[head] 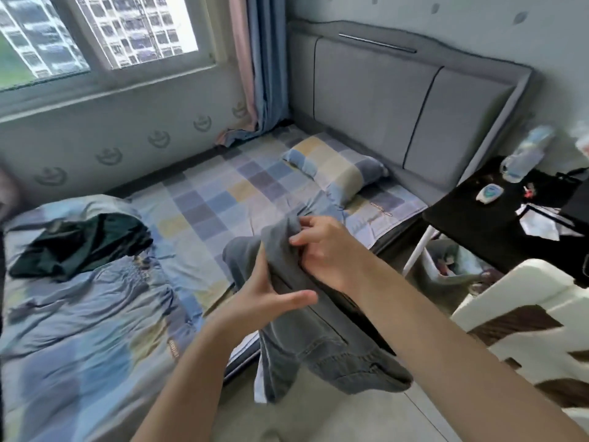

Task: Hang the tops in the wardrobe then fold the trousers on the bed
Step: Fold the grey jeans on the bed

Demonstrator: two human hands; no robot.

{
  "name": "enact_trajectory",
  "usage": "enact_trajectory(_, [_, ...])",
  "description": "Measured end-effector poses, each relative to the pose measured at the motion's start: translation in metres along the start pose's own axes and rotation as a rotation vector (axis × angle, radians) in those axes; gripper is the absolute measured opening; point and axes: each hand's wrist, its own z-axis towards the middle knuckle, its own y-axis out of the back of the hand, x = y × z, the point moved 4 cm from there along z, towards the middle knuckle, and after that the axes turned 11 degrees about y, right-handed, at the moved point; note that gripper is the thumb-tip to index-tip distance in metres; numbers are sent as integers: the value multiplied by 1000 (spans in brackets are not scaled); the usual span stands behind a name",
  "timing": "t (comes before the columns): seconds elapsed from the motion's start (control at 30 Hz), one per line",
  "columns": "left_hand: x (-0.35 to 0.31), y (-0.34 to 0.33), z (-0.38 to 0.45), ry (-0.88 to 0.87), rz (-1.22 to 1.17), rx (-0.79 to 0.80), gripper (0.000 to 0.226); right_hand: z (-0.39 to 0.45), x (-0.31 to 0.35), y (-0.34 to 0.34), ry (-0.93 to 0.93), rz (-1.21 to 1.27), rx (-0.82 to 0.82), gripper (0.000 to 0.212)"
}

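I hold a pair of grey trousers [322, 342] in the air over the bed's near edge, their legs hanging down toward the floor. My right hand [322, 247] grips the bunched top of the fabric. My left hand [267, 298] is under the cloth just below it, thumb out, fingers hidden by the fabric. A dark green garment [83, 244] lies crumpled on the left side of the bed [204, 202], which has a blue and yellow checked sheet. No wardrobe is in view.
A checked pillow [334, 167] lies by the grey padded headboard [398, 100]. A black side table [497, 224] at right carries a plastic bottle [522, 154] and small items. A white and brown chair [535, 330] stands near right. A rumpled duvet [79, 330] covers the bed's near left.
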Motion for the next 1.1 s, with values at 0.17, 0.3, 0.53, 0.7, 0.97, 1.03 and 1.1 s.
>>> enact_trajectory(0.17, [1,25,12,-51,-6,-85,87,26,-9,-9,6,-366,10,24])
enact_trajectory(0.3, [10,48,22,40,161,-242,32,37,-6,10,24,-520,-94,36])
enact_trajectory(0.53, [63,130,15,486,-312,-567,6,30,26,95,98,-665,-332,13])
enact_trajectory(0.7, [60,136,28,584,-639,-456,19,29,24,165,124,-762,-650,31])
enact_trajectory(0.97, [-16,80,58,357,-1004,-249,30,2,-10,179,-148,-1111,-615,25])
enact_trajectory(1.03, [-31,64,68,330,-1055,-258,29,-18,-34,160,-308,-856,-581,35])
enact_trajectory(1.1, [-42,53,78,317,-1123,-301,27,-44,-58,136,-482,-490,-566,44])
